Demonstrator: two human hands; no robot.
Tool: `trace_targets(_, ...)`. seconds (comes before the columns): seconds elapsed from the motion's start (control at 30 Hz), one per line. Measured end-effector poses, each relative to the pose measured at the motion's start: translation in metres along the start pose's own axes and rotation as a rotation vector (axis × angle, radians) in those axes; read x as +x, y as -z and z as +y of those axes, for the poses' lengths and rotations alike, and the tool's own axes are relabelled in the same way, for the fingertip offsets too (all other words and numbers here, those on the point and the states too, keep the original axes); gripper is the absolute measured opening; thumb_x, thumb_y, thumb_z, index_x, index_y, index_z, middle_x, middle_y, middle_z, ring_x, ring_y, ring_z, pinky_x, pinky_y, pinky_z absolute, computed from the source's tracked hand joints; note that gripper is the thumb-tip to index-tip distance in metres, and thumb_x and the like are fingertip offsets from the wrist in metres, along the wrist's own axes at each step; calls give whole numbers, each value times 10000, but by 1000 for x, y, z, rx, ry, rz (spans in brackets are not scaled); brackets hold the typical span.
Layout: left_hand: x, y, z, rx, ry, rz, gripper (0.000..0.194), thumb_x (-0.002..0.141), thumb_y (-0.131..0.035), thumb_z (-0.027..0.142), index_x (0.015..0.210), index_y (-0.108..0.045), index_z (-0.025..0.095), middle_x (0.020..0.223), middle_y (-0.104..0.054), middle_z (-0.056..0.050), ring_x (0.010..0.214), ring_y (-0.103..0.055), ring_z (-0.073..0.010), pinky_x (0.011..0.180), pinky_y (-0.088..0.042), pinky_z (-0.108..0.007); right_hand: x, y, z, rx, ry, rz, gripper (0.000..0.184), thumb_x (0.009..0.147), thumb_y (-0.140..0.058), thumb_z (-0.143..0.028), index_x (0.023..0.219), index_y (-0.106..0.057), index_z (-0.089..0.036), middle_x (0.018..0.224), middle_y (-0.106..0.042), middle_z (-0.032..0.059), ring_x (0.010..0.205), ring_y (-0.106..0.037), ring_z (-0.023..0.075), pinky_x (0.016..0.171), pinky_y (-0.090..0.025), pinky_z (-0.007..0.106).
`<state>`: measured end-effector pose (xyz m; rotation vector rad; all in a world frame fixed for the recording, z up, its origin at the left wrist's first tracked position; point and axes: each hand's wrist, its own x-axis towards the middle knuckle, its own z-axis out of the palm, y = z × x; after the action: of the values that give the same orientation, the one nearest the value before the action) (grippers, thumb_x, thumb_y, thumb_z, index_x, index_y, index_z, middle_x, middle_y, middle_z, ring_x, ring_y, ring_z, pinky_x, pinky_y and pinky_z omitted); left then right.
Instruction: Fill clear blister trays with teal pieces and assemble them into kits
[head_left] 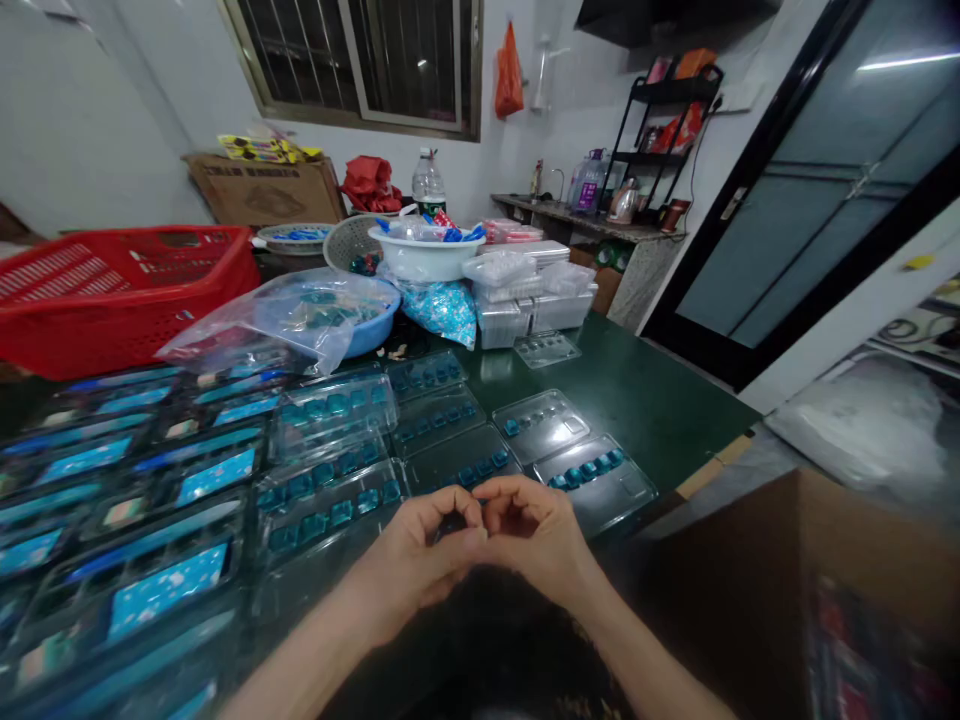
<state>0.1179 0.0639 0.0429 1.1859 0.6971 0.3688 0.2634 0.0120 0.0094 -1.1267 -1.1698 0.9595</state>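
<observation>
From where I sit, I see my left hand (416,555) and right hand (536,530) drawn together over the dark green tabletop (630,385), wrists low, forearms angling in from the bottom of the view. The fingers of both hands curl inward, closed, with the fingertips (474,505) meeting. Something small and dark (450,525) may sit between them, but I cannot tell whether they grip anything. A pinch like this stays steadiest with the fingertips pressed evenly and the wrists level, clear of the trays. Just beyond my left fingers lies a clear plastic blister tray (330,510) holding rows of small teal pieces (341,513); just beyond my right fingers sits a similar clear tray (596,485) with a single teal row. Further left of my fingers, packed cards with blue panels (165,590) cover the table.
</observation>
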Motion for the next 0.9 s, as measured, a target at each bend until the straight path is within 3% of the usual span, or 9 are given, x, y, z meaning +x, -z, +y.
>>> trace_targets(0.07,3,1,-2,-51,9,-31,246,707,-631,340,683,-457,167,521,-417,52,396,-274,-28,350,-114,-165,0,3,1,72,-36,-27,281,598,-731,-232,853,-619,-191,616,-519,-57,516,-476,60,484,-407,172)
trace_targets(0.17,9,1,-8,-132,23,54,231,700,-643,318,661,-490,150,489,-402,52,399,-312,-33,344,-113,-157,0,7,4,83,-65,-25,250,638,-705,-246,863,-612,-189,639,-531,-49,485,-463,53,451,-396,170)
trace_targets(0.37,23,-5,-16,-227,-34,202,221,688,-656,322,654,-521,151,557,-455,36,464,-412,-47,336,-175,-144,0,3,6,-82,-31,25,143,728,-624,-252,845,-603,-171,731,-609,5,678,-570,125,641,-457,240)
trace_targets(0.53,28,-7,-17,-184,-91,218,216,674,-675,292,640,-515,151,496,-468,44,405,-378,-34,334,-176,-143,0,6,6,-105,-72,25,137,723,-634,-284,744,-593,-155,681,-599,-2,606,-529,101,564,-415,211)
trace_targets(0.73,21,-8,-16,-134,-73,117,211,724,-616,343,677,-514,164,558,-468,35,449,-416,-48,346,-161,-145,-3,12,6,196,-218,-83,167,732,-620,-307,717,-556,-153,576,-480,-52,427,-351,33,391,-253,171)
trace_targets(0.9,18,1,-20,-70,-54,42,173,717,-634,300,790,-507,207,518,-388,63,444,-373,-50,364,-167,-151,-2,10,7,516,-371,-106,169,719,-628,-277,685,-517,-155,461,-351,-83,394,-265,32,371,-163,171)
